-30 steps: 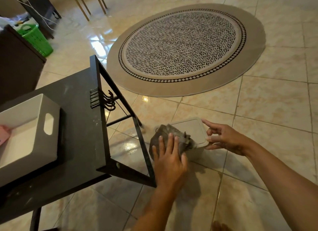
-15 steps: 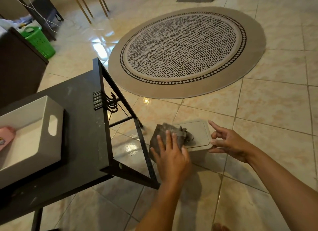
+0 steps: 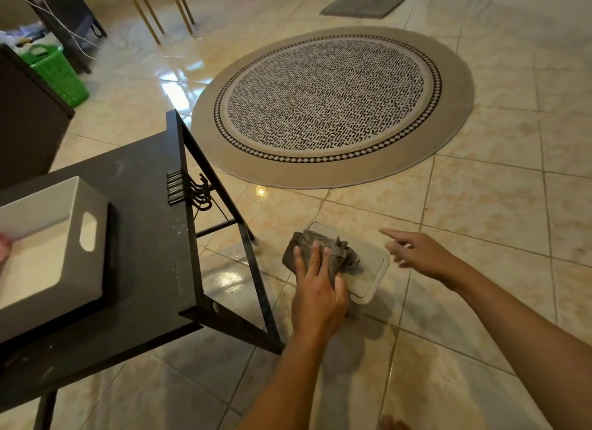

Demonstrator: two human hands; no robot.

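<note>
We have our left hand (image 3: 318, 296) flat on the grey rag (image 3: 301, 241), fingers straight, pressing it onto the beige plastic lid (image 3: 370, 263). The lid lies on the tiled floor (image 3: 480, 301), just right of the black tabletop (image 3: 144, 237). Our right hand (image 3: 419, 253) hovers beside the lid's right edge, fingers loosely spread, holding nothing. A white bin (image 3: 93, 259) sits on the tabletop.
</note>
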